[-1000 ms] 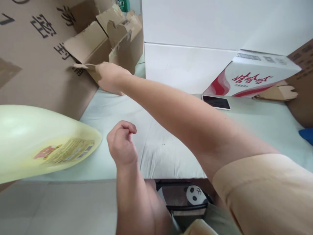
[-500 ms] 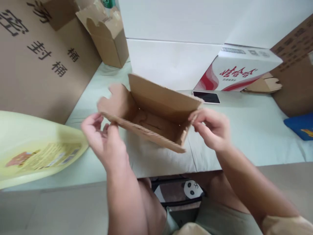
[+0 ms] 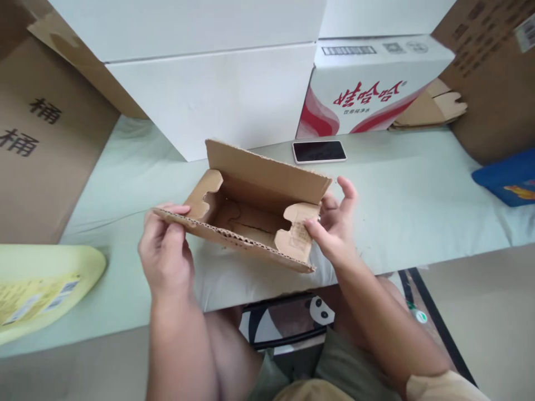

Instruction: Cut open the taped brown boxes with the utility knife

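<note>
A small brown cardboard box [image 3: 267,184] lies in front of me with its top flaps up and its inside showing. Both notched end flaps are bent inward over the opening. My left hand [image 3: 167,250] pinches the near long flap at its left corner, thumb below and fingers above. At the other end, my right hand [image 3: 334,223] has its thumb on the right end flap, the index finger raised, and the other fingers partly hidden behind the box. A thin strand lies inside on the bottom of the box.
A phone [image 3: 320,151] lies behind the box on the pale green cloth [image 3: 397,195]. White cartons [image 3: 225,94] and a red-and-white carton [image 3: 368,100] stand at the back. Folded cardboard [image 3: 426,111] is at right, a blue packet [image 3: 505,175] beyond. A yellow bottle [image 3: 50,289] sits left.
Both end flaps have folded inward over the opening. My right thumb has moved onto the right flap, and its index finger has lifted. The view has shifted to the right.
</note>
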`<state>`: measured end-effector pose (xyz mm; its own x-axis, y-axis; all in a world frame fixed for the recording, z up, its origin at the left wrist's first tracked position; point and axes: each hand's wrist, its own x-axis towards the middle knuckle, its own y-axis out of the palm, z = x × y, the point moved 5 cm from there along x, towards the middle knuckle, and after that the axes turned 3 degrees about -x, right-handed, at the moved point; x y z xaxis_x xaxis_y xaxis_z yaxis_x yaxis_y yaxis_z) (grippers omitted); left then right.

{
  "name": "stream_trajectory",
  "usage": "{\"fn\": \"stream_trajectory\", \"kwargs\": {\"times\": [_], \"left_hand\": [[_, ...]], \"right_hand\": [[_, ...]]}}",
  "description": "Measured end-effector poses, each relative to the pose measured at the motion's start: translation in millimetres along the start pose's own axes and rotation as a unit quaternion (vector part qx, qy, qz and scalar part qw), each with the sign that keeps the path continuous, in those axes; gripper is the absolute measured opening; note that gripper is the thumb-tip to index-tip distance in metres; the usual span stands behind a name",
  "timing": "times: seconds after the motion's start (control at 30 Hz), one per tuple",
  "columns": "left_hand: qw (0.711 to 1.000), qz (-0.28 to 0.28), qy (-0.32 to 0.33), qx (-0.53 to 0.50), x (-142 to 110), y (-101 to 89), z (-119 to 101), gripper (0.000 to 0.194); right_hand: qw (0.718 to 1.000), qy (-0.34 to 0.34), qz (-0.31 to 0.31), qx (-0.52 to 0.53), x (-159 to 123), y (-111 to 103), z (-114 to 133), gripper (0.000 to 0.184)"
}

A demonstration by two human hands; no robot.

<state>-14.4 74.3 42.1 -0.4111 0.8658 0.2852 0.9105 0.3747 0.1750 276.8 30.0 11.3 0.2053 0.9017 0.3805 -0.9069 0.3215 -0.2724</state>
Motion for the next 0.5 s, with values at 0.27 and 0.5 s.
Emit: {"fn": "stream_trajectory", "kwargs": {"times": [0.27, 0.5], "left_hand": [[0.999, -0.038, 0.026, 0.000, 4, 0.6, 14, 0.043], [0.990, 0.042, 0.080, 0.106, 3, -1.0, 9, 0.055]], "right_hand": [[0.973, -0.106, 0.187, 0.078, 2, -8, 7, 0.027], [0.980, -0.056, 0.158, 0.109, -3, 0, 2, 0.032]]}}
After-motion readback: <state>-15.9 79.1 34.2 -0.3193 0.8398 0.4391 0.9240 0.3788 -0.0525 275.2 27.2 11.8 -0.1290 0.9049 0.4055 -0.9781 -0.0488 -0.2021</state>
